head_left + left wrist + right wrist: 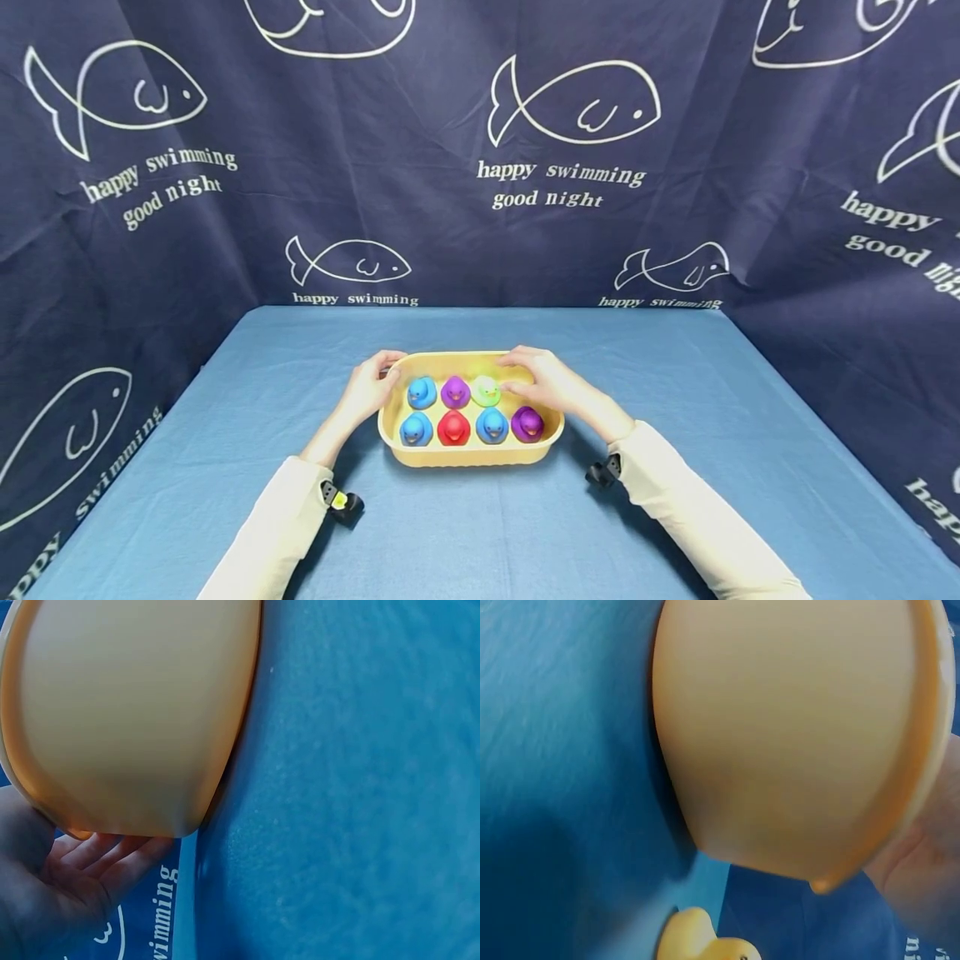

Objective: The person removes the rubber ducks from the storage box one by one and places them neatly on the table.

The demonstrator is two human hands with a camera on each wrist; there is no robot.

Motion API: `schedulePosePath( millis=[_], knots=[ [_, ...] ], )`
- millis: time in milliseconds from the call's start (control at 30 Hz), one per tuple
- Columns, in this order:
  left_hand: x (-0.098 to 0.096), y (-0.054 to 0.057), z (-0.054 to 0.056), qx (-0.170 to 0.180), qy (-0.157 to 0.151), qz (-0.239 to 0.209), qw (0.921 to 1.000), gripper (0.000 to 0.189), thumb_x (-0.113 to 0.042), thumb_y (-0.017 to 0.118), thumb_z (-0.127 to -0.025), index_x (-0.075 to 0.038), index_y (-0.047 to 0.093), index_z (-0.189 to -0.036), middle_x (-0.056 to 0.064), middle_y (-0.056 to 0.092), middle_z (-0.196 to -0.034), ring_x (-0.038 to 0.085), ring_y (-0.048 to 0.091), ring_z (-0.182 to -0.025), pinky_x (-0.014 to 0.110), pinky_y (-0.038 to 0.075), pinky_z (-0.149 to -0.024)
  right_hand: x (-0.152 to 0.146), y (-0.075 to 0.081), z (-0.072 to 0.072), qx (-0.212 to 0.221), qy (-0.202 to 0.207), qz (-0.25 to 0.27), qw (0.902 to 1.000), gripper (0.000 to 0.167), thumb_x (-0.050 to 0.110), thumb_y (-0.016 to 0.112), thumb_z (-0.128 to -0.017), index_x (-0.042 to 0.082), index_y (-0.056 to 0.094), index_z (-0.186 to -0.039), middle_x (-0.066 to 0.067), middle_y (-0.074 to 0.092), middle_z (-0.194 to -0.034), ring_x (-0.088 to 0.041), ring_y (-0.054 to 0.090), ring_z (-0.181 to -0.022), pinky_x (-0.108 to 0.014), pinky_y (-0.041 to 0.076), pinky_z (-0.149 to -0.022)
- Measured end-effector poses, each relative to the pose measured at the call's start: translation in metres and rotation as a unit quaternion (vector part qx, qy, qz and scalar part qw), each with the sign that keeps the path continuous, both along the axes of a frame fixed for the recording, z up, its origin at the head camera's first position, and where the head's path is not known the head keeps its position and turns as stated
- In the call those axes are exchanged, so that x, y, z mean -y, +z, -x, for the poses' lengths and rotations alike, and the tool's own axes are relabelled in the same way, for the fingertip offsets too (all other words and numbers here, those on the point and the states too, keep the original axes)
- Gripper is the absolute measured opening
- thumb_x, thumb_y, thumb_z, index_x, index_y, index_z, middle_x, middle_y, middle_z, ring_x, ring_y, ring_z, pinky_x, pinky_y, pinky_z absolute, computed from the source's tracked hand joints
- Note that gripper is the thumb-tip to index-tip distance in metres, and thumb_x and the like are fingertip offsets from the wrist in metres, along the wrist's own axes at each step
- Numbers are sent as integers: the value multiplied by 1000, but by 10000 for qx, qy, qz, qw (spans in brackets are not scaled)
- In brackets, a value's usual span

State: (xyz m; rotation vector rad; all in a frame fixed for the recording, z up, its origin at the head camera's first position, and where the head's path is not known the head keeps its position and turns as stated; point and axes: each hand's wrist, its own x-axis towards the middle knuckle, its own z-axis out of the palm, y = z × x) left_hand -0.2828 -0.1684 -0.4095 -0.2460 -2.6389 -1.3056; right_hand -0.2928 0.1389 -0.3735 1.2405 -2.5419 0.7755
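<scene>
A pale yellow oval plastic basin (471, 457) sits on the blue cloth before me. My left hand (369, 387) grips its left end by the rim; its fingers (124, 862) lie along the outer wall in the left wrist view. My right hand (551, 379) reaches over the right end, thumb and fingers spread apart inside. Its thumb is right beside a light green rubber duck (486, 391). Also inside are a red duck (453, 428), two purple ducks (455, 392) and three blue ducks (492, 425). My right hand covers the basin's back right corner.
Beyond the basin, a yellow duck (701, 937) shows low in the right wrist view; it is not visible in the head view. A dark blue curtain (450, 167) with white fish drawings encloses the table (465, 542) at the back and sides.
</scene>
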Motion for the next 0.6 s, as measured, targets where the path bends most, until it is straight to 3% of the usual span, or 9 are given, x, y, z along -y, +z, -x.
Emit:
schedulePosePath(
  millis=[400,600],
  knots=[
    [-3,3,0,5,-45,1,10000,28,-7,53,-92,-1,59,-119,21,64,-115,34,63,-102,44,49,-90,14,-10,-1,-88,-111,-300,9995,35,17,72,-81,1,65,-111,-11,66,-112,-30,57,-113,-44,42,-100],
    [-2,3,-1,-23,-30,9,10000,28,-7,54,-91,0,59,-118,21,64,-114,34,63,-100,44,49,-88,16,-14,0,-126,-6,-203,9997,34,16,72,-81,1,66,-111,-11,66,-109,-27,59,-108,-41,44,-96]
  ],
)
